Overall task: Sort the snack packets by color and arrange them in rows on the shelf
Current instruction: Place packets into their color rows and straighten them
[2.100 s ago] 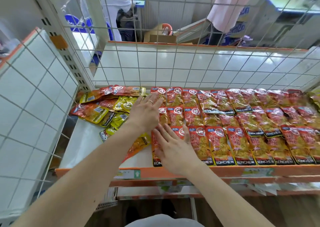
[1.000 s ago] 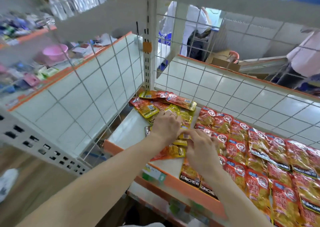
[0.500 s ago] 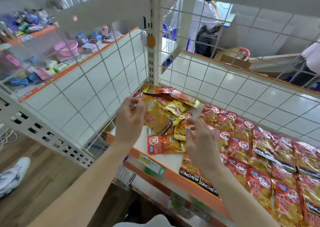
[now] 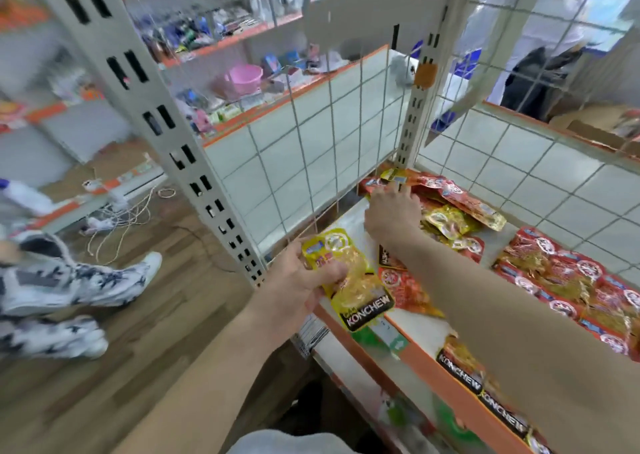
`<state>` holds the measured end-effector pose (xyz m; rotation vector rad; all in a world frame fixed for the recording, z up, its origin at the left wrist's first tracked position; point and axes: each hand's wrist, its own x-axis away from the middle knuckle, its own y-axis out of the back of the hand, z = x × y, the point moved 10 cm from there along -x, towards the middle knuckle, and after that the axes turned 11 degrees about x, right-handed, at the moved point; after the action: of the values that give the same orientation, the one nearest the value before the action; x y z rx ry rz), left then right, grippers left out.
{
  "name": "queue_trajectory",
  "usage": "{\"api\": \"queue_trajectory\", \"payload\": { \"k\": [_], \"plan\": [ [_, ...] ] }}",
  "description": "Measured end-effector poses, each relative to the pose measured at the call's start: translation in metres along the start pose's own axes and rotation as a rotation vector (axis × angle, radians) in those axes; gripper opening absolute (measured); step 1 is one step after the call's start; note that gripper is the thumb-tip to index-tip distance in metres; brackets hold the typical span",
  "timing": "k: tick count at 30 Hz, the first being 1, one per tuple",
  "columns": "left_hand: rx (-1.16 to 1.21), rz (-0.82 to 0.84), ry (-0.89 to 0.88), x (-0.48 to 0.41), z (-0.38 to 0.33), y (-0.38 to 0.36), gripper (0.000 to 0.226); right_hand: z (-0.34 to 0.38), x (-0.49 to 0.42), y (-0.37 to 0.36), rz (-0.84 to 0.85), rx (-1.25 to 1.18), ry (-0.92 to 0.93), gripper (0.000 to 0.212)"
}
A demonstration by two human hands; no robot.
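My left grip [image 4: 298, 284] is closed around a yellow packet [image 4: 363, 291]. The thumb lies across the packet's upper half and the fingers curl under it. The packet hangs just off the front left corner of the shelf [image 4: 415, 353], tilted, with its black KONCHEW band pointing down toward me.

My right grip [image 4: 393, 211] is further in, palm down on the loose pile [image 4: 450, 218] of mixed red and yellow packets in the shelf's back left corner. Its fingers reach forward onto the packets nearest the wire mesh panel [image 4: 311, 163]. The fingertips are hidden from me, so I cannot tell whether they pinch anything.

A single red packet [image 4: 405, 287] lies flat on the shelf between the two grips, just right of the yellow one and partly under my right forearm. To the right of the right grip, well apart from the pile, the red packets [image 4: 561, 273] lie in overlapping rows, and more of them run along the orange front edge.

Left of my left grip, beyond the slotted upright [image 4: 194, 163], a pair of patterned sneakers [image 4: 69, 280] shows on the wooden floor.
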<state>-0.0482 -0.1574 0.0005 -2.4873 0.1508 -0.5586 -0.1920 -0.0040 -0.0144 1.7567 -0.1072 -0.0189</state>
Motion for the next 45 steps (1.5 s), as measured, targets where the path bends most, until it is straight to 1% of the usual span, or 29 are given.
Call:
{"api": "queue_trajectory", "payload": {
  "k": [4,6,8,9,11,13,15,18,20,22,25,29,32,34,39,45],
  "plan": [
    [-0.03,-0.061,0.0,0.005,-0.002,0.013,0.065,0.005,0.0,0.01,-0.047,0.054,0.049,0.04],
    [-0.019,-0.085,-0.011,0.007,-0.004,0.014,0.053,0.003,0.005,0.025,-0.115,0.061,0.075,0.034],
    [-0.035,-0.101,-0.017,0.006,-0.006,0.014,0.036,-0.011,0.016,0.046,-0.198,-0.017,0.055,0.03],
    [-0.041,-0.115,-0.022,0.005,-0.006,0.015,0.029,-0.024,0.023,0.055,-0.24,-0.104,0.022,0.028],
    [-0.053,-0.138,-0.034,0.003,-0.007,0.015,0.021,-0.06,0.046,0.064,-0.32,-0.366,-0.088,0.023],
    [-0.103,-0.157,-0.047,-0.001,-0.007,0.011,0.019,-0.094,0.073,0.055,-0.31,-0.683,-0.206,0.023],
    [-0.145,-0.168,-0.06,-0.003,-0.006,0.004,0.018,-0.11,0.101,0.035,-0.183,-0.992,-0.283,0.024],
    [-0.183,-0.161,-0.07,-0.003,0.0,-0.007,0.017,-0.115,0.139,-0.007,0.05,-1.411,-0.405,0.016],
    [-0.215,-0.144,-0.078,-0.001,0.006,-0.015,0.02,-0.114,0.159,-0.024,0.119,-1.622,-0.443,0.018],
    [-0.23,-0.114,-0.082,0.002,0.012,-0.023,0.021,-0.113,0.175,-0.033,0.147,-1.748,-0.448,0.018],
    [-0.213,-0.082,-0.046,0.01,0.025,-0.032,0.022,-0.112,0.194,-0.036,0.18,-1.805,-0.433,0.014],
    [-0.291,-0.056,-0.003,0.019,0.036,-0.042,0.024,-0.128,0.212,-0.036,0.107,-1.758,-0.489,0.021],
    [-0.313,-0.046,-0.003,0.022,0.039,-0.046,0.023,-0.135,0.226,-0.032,0.081,-1.771,-0.491,0.026],
    [-0.327,-0.039,-0.009,0.022,0.041,-0.046,0.025,-0.136,0.237,-0.029,0.068,-1.78,-0.481,0.026],
    [-0.342,-0.01,-0.017,0.036,0.046,-0.043,0.018,-0.137,0.275,-0.025,-0.008,-1.742,-0.534,0.021],
    [-0.392,0.069,-0.014,0.067,0.05,-0.043,0.014,-0.124,0.32,-0.023,-0.069,-1.791,-0.63,0.026]
  ]
}}
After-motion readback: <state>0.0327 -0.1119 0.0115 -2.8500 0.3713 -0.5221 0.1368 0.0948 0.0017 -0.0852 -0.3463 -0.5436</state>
